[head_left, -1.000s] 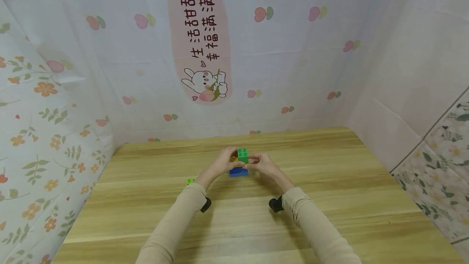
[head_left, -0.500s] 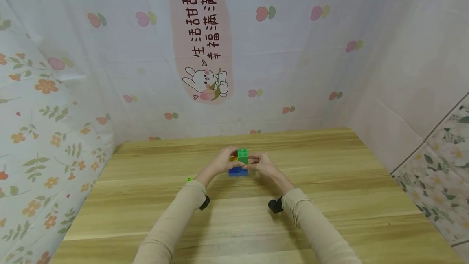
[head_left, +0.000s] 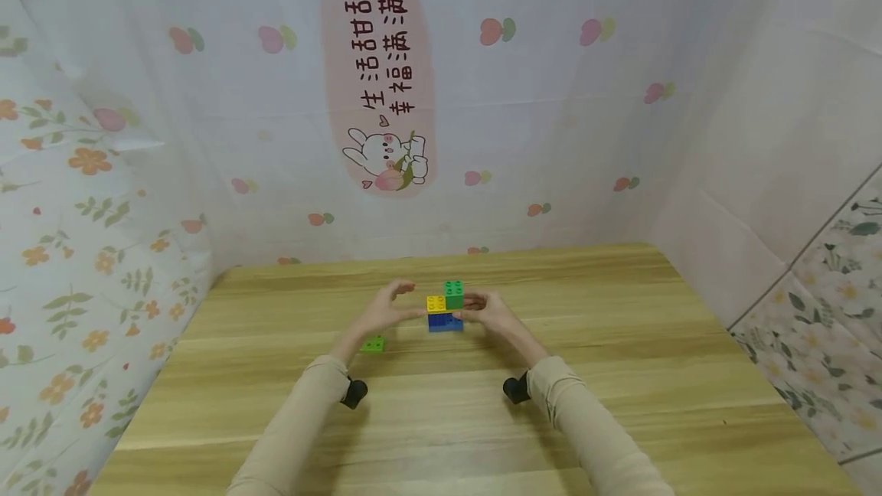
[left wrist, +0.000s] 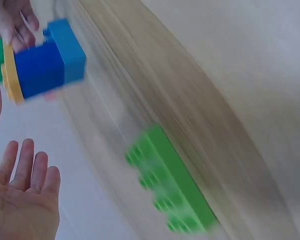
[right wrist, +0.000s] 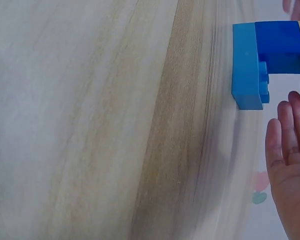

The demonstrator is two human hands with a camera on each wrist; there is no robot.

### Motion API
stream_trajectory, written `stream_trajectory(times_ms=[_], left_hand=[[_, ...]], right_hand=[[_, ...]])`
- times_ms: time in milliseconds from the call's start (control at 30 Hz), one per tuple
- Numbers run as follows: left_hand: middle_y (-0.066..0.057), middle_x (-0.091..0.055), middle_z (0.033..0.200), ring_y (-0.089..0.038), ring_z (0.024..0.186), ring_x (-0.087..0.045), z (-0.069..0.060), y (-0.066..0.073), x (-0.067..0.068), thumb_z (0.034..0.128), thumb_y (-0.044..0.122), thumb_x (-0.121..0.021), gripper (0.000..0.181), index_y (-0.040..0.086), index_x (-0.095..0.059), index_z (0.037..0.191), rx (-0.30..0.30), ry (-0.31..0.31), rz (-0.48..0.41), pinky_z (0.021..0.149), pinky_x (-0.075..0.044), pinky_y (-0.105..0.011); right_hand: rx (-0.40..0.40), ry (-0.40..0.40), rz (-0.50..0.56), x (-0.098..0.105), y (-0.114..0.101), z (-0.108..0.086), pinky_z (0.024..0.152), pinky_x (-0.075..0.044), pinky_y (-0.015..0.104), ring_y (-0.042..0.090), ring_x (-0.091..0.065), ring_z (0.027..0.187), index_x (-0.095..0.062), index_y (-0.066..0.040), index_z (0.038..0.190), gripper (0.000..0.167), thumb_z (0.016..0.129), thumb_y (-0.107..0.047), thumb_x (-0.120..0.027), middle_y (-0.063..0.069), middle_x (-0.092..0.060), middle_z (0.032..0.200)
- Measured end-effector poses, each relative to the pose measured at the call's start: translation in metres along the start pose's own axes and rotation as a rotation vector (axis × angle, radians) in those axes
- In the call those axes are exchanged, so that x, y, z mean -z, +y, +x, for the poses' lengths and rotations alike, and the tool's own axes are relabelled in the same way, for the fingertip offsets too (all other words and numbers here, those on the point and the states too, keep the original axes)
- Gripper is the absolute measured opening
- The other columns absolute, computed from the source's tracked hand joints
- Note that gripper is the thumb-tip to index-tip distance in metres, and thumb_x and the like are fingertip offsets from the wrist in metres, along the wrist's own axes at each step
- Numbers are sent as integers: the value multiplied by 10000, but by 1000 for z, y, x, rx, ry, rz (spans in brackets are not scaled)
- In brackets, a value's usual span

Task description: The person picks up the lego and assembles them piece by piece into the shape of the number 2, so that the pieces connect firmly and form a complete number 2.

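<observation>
Loose brick (head_left: 373, 344) left of stack (head_left: 439, 319)

Soft, even light w/ faint shadows on table (head_left: 620, 327); L wrist view blurry, esp. lime brick (left wrist: 179, 175).

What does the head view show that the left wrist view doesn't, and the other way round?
Only the head view: the rabbit print on the hanging cloth, both beige sleeves, and the studded top of the green block.

Only the left wrist view: the left hand with its palm face-on, and the lime brick at full length; the head view has part of it hidden behind the left wrist.

Both: the right hand at the stack, with the yellow brick above the dark blue brick and light blue brick.
</observation>
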State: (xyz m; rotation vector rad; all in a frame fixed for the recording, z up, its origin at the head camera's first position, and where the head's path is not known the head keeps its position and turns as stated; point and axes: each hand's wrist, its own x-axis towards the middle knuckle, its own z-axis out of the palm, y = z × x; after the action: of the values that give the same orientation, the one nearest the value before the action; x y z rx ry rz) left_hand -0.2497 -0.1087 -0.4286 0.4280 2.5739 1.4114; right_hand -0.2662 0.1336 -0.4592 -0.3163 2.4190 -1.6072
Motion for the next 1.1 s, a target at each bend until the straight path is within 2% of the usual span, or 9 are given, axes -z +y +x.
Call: stream_trajectory(times_ms=[233, 433, 700, 933, 1100], left_hand=[[-326, -431, 1412, -483, 1333, -366, -28, -27, 36, 910, 139, -694, 634, -129, -387, 1395, -4, 14, 51, 1133, -268, -585], [-355, -429, 1392, -506, 1315, -372, -48, -48, 51, 918, 130, -683, 618, -155, -381, 1376, 17, 33, 49, 1118, -287, -595], [-343, -451, 1385, -513, 1296, -403, -59, -68, 49, 863, 135, -747, 702, -142, -374, 1389, 55, 23, 71, 1088, -333, -596], [-301, -516, 1351, -478, 1284, -433, -66, -74, 42, 829, 181, -782, 701, -115, -447, 1368, 18, 0, 119, 1106, -292, -604], [-290, -557, 1265, -449, 1175, -511, -66, -76, 39, 790, 114, -809, 584, -116, -556, 1264, -40, -3, 154, 1057, -354, -604]], right_hand=[[26, -9, 30, 3, -3, 3, 881, -545, 362, 328, -605, 1050, -522, 127, 1301, 485, 890, -57, -699, 258, -617, 1173], [36, -19, 50, 6, -6, 4, 882, -551, 352, 325, -612, 1064, -518, 113, 1317, 477, 897, -42, -683, 256, -621, 1190], [29, -23, 58, 6, -4, 4, 918, -534, 380, 338, -595, 1099, -522, 100, 1322, 481, 905, -75, -685, 249, -610, 1217], [25, -27, 55, 3, -4, 2, 911, -538, 369, 320, -608, 1073, -525, 110, 1311, 482, 895, -67, -695, 244, -624, 1191], [4, -29, 66, 3, -7, 0, 939, -526, 384, 332, -595, 1102, -501, 119, 1327, 505, 896, -64, -691, 249, -615, 1204]])
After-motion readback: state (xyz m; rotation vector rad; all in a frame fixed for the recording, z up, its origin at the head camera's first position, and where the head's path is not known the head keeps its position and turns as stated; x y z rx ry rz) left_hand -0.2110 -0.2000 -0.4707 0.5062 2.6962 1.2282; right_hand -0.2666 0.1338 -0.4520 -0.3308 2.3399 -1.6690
